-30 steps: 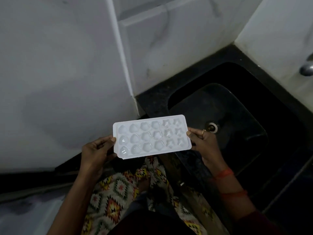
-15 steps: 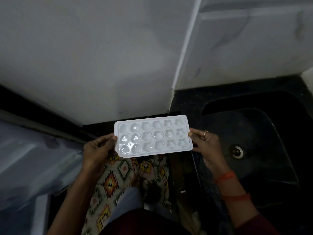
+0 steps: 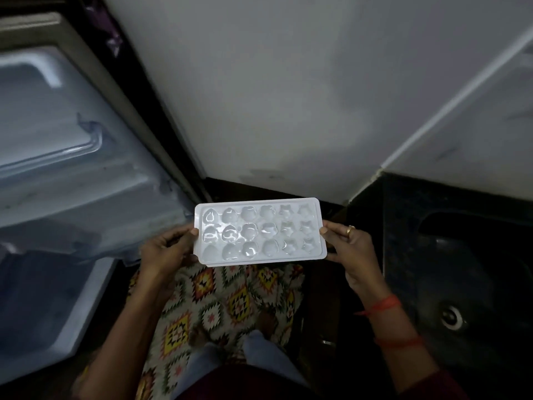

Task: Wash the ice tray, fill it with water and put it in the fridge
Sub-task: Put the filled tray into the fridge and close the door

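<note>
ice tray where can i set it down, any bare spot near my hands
The ice tray, held by left hand and right hand, has bare room to the right: the dark sink basin around its drain, and the black counter strip between sink and wall. Under the tray it is crowded: legs on the patterned mat.

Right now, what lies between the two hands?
The ice tray, its short ends held by the left hand and right hand, in the head view.
</note>
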`<move>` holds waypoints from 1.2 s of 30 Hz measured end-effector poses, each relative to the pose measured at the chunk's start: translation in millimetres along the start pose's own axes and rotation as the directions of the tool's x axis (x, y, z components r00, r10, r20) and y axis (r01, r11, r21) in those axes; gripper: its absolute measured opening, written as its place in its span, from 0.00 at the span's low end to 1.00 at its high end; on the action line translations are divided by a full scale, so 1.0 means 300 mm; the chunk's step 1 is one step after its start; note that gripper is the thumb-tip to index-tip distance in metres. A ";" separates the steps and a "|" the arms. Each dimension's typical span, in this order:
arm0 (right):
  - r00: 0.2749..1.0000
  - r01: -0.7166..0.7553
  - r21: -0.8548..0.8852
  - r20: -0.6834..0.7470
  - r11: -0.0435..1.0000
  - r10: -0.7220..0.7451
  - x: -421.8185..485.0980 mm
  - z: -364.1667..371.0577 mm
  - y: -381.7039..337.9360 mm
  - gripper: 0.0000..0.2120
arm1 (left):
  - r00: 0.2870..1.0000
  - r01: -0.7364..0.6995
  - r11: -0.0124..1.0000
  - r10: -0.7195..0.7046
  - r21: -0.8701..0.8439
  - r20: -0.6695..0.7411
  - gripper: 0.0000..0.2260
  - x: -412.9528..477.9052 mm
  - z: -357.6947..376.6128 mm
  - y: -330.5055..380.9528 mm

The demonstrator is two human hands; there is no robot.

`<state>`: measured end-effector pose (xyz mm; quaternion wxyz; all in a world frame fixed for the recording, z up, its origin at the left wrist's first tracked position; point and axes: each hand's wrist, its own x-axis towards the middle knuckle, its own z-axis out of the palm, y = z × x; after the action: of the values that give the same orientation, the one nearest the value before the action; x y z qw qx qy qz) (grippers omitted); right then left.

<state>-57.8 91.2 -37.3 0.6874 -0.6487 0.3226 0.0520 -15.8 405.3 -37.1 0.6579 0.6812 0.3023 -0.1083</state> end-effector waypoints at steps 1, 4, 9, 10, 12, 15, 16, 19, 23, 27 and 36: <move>1.000 0.001 -0.013 0.020 1.000 0.000 0.002 0.037 -0.001 0.08 | 1.000 0.001 1.000 -0.001 -0.016 -0.020 0.04 0.002 -0.038 -0.007; 0.996 0.014 -0.057 0.090 0.998 -0.009 0.001 0.150 0.000 0.07 | 0.997 0.024 0.997 -0.030 -0.073 -0.074 0.04 0.007 -0.155 -0.031; 0.980 0.026 -0.132 0.198 0.991 0.001 -0.018 0.360 0.010 0.07 | 0.981 0.038 0.991 -0.062 -0.130 -0.184 0.05 -0.003 -0.361 -0.059; 0.976 0.026 -0.143 0.216 0.989 0.006 -0.022 0.398 0.012 0.07 | 0.978 0.034 0.990 -0.061 -0.135 -0.201 0.05 -0.006 -0.395 -0.064; 0.965 0.034 -0.171 0.263 0.985 0.013 -0.032 0.493 0.018 0.07 | 0.967 0.025 0.988 -0.063 -0.154 -0.248 0.05 -0.010 -0.486 -0.076; 0.946 0.050 -0.206 0.325 0.977 0.020 -0.051 0.629 0.022 0.06 | 0.947 0.030 0.984 -0.085 -0.178 -0.310 0.08 -0.007 -0.618 -0.102; 0.937 0.057 -0.220 0.348 0.974 0.024 -0.059 0.679 0.024 0.06 | 0.941 0.032 0.980 -0.096 -0.198 -0.324 0.08 -0.009 -0.664 -0.108; 0.912 0.075 -0.253 0.408 0.965 0.036 -0.084 0.818 0.032 0.08 | 0.922 0.030 0.967 -0.125 -0.253 -0.367 0.08 -0.013 -0.784 -0.123; 0.880 0.095 -0.291 0.471 0.952 0.056 -0.113 0.994 0.043 0.10 | 0.889 0.007 0.952 -0.146 -0.306 -0.435 0.06 -0.013 -0.937 -0.148; 0.844 0.140 -0.331 0.533 0.933 0.062 -0.139 1.156 0.060 0.10 | 0.852 0.003 0.927 -0.199 -0.374 -0.485 0.09 -0.019 -1.065 -0.174; 0.725 0.278 -0.401 0.684 0.873 0.084 -0.222 1.482 0.110 0.11 | 0.753 -0.061 0.884 -0.264 -0.464 -0.602 0.11 -0.057 -1.317 -0.219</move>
<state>40.9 530.6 -53.6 0.5772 -0.7482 -0.0114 0.3269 -164.5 777.5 -38.5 0.6454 0.4837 0.5655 0.1721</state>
